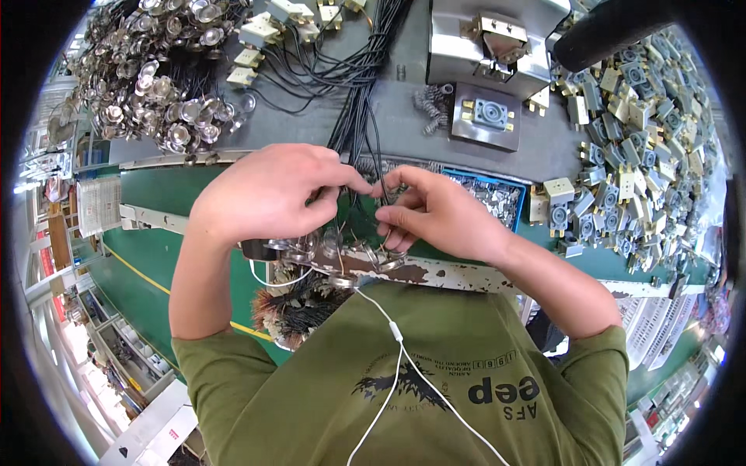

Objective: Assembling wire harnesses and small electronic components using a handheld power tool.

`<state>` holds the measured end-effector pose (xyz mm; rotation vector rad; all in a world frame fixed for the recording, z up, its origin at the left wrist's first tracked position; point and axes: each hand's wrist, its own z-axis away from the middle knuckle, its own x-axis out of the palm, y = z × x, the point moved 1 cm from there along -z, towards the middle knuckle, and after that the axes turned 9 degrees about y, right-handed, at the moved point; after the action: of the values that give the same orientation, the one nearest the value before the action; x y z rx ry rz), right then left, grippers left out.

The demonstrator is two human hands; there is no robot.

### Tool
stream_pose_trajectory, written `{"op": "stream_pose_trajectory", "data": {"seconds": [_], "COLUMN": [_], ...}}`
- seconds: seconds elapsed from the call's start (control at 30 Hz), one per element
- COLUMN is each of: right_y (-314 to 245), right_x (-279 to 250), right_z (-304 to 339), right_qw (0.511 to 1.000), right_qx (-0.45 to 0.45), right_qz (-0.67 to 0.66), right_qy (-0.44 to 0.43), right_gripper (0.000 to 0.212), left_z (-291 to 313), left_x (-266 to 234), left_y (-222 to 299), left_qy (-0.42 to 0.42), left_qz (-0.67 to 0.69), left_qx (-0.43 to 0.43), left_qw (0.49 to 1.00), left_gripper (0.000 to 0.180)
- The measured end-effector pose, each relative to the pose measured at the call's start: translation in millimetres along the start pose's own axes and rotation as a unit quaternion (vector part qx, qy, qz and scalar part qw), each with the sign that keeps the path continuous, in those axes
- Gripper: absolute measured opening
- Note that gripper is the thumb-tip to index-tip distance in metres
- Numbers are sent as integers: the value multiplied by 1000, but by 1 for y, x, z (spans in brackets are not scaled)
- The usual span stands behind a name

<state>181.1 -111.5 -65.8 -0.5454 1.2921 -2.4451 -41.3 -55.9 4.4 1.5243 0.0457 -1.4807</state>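
Bunch of black wires [356,116] strung down the middle of the surface [550,140], near ends between both hands. Right hand [447,213]: thumb and fingertips closed, apparently on a thin wire from that bunch. Left hand [272,190]: fingers curled, index stretched to the right fingertips; cannot tell if gripping anything, too cluttered there. Metal discs [342,280] just below the fingers, at the near edge. Probably held close to the chest for a better look at thin strands; bunched likely against tangling.

White blocks [260,31] among the wires at the far side. Disc heap [167,93] far left, grey and cream blocks [629,155] piled right, seemingly for easy reach from either side. Blue tray [523,203] of small metal bits just beyond the right hand, probably walled against scatter. Metal stand [447,46] behind.

Writing: dark letters plus a graphic on the green shirt [311,396], upside down here. On the blocks, nothing readable, too small.
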Motion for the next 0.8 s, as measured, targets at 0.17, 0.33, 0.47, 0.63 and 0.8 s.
{"op": "stream_pose_trajectory", "data": {"seconds": [0.17,0.33,0.47,0.63,0.8], "right_y": [6,16,15,9,9], "right_x": [4,5,5,8,1], "right_z": [4,6,4,2,7], "right_qw": [989,957,963,973,965], "right_qx": [-39,-139,-127,-99,-115], "right_qz": [125,220,205,183,205], "right_qy": [66,132,120,105,120], "right_gripper": [26,31,32,29,29], "left_z": [1,0,0,-4,1], "left_x": [11,14,14,12,-3], "left_y": [5,5,10,17,11], "left_qy": [-21,-3,-9,-70,-66], "left_qz": [-94,-127,-139,-138,-125], "left_qx": [-18,-21,-6,-28,-23], "left_qw": [995,992,990,988,990], "left_gripper": [27,26,27,23,23]}}
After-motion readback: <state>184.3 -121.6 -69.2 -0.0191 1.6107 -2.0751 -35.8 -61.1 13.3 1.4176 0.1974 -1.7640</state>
